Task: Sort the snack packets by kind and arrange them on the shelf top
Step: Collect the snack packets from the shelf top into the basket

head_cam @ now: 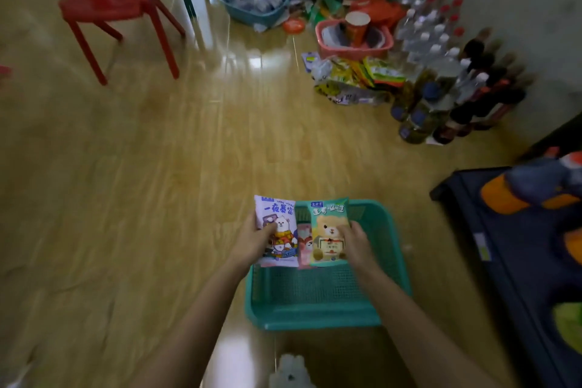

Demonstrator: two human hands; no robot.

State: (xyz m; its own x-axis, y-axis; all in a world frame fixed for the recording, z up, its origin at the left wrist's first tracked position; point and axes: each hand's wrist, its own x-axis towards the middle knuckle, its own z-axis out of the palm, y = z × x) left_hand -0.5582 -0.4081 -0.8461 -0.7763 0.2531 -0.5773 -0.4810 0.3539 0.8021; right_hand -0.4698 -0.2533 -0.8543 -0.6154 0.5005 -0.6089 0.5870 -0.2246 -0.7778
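My left hand [255,238] grips a lilac snack packet [278,231] printed with a white cartoon dog. My right hand [354,242] grips a green-and-yellow snack packet [329,230] showing a teddy bear. A pink packet [305,244] shows between the two, partly hidden behind them. All three are held above a teal plastic basket [387,261] standing on the wooden floor. The basket's mesh bottom looks bare where it shows.
A dark shelf top [516,261] with colourful items lies at the right. Further off are a heap of snack packets [352,79], rows of bottles [441,72], a pink basket [354,41], a blue basket [252,9] and a red chair [113,0].
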